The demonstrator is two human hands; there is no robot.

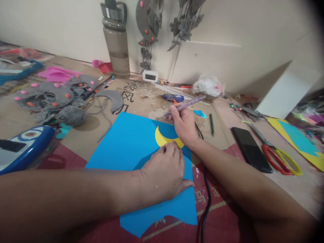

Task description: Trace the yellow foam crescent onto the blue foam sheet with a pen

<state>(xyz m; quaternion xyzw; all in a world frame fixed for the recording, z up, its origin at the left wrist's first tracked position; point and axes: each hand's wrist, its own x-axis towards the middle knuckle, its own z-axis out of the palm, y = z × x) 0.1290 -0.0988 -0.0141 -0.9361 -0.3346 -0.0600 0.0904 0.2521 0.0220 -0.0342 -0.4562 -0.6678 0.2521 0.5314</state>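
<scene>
Sitting toward the near left corner of the table (240, 114), a blue-and-white device (35, 145) is partly cut off by the frame. Beyond it lie grey crescent ornaments (50, 96) dotted with pink and orange balls, a ball of grey yarn (71, 115) and, closer to the far edge, a piece of pink material (57, 73). To their right come a plain grey crescent (115, 100) and, upright at the far edge before the wall, a partly filled water bottle (117, 52). A large blue sheet (111, 145) spreads over the middle of the table, while a small white clock (150, 76) stands at the far edge. The left hand (165, 165) lies palm down on the sheet, thumb spread, its fingers on a yellow crescent (160, 137) that rests flat toward the sheet's far right corner. Past the sheet's far edge is a blue glue gun (173, 98). The right hand (186, 125), near the left but apart from its fingers, is closed around a purplish pen (193, 100) slanting down to the left; whether this hand touches the crescent I cannot tell. Farther right lie a dark green pencil (212, 125), a black phone (250, 148) and, just beside it, scissors (270, 145) with red and yellow handles. Toward the right edge, a turquoise piece (300, 138) lies on a yellow sheet (277, 126).
</scene>
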